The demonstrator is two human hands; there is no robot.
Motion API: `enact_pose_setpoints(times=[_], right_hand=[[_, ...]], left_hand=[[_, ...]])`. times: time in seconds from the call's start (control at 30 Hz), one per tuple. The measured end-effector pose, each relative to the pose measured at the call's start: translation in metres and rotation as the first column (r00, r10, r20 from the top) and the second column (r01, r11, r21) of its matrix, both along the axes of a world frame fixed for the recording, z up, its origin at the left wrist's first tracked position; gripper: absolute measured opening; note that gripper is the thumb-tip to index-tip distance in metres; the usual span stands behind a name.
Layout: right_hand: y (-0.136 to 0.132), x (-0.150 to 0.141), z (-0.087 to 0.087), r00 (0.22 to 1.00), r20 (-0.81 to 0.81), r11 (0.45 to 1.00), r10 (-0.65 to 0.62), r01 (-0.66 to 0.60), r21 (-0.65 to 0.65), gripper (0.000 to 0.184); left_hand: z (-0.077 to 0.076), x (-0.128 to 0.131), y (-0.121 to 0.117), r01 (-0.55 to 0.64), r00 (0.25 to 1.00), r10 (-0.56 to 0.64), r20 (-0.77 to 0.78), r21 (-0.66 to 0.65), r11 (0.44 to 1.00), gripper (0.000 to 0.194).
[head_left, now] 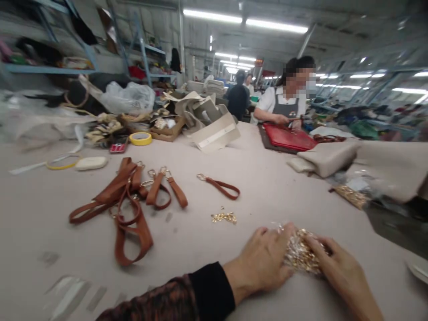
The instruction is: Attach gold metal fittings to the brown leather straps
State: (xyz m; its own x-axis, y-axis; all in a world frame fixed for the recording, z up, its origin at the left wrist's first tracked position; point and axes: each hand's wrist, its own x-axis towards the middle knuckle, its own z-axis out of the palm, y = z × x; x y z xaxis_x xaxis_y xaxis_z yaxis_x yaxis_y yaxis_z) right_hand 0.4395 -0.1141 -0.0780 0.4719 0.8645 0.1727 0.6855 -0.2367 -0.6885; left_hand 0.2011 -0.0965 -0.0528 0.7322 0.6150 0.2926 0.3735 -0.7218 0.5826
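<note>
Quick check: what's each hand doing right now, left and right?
Left hand: closed on the bag of gold hardware, gripping its left side.
Right hand: closed on the same bag, holding its right side.

We've got both hands on a clear bag of gold fittings (301, 255) at the table's (267, 187) near edge: left hand (264, 263) and right hand (341, 272) pressed against either side, fingers curled in. Small loose pile of gold fittings (224, 217) just beyond. Brown leather straps (127, 200) lie toward the left side, one single strap (220, 186) mid-table. Across the far edge, a person works on a red bag (289, 137).
</note>
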Motion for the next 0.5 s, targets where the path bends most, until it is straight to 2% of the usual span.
enact_pose_setpoints(times=[0.1, 0.17, 0.2, 0.3, 0.4, 0.5], right_hand=[[-0.007, -0.006, 0.018, 0.994, -0.071, 0.997, -0.079, 0.08, 0.012, 0.048], [-0.01, -0.024, 0.028, 0.986, -0.164, 0.993, -0.044, 0.06, 0.097, 0.045], [-0.009, -0.033, 0.029, 0.987, -0.159, 0.991, -0.031, 0.051, 0.122, 0.044], [0.001, -0.045, 0.023, 0.993, -0.111, 0.984, -0.046, 0.064, 0.165, 0.043], [0.008, -0.037, 0.012, 0.988, -0.084, 0.968, -0.131, 0.146, 0.206, 0.045], [0.005, -0.032, 0.006, 0.987, -0.066, 0.963, -0.145, 0.156, 0.219, 0.048]], left_hand=[[0.002, 0.005, -0.001, 0.009, 0.999, -0.007, 0.046, -0.029, 1.0, 0.098], [0.002, 0.002, -0.002, -0.029, 0.997, 0.033, 0.065, -0.061, 0.998, 0.102], [0.002, -0.001, -0.002, -0.065, 0.995, 0.071, 0.074, -0.074, 0.995, 0.102], [-0.001, -0.007, 0.003, -0.133, 0.988, 0.139, 0.065, -0.087, 0.987, 0.104], [0.001, -0.008, 0.006, -0.189, 0.981, 0.193, 0.036, -0.095, 0.977, 0.102], [0.006, -0.007, 0.003, -0.185, 0.983, 0.185, -0.006, -0.103, 0.977, 0.096]])
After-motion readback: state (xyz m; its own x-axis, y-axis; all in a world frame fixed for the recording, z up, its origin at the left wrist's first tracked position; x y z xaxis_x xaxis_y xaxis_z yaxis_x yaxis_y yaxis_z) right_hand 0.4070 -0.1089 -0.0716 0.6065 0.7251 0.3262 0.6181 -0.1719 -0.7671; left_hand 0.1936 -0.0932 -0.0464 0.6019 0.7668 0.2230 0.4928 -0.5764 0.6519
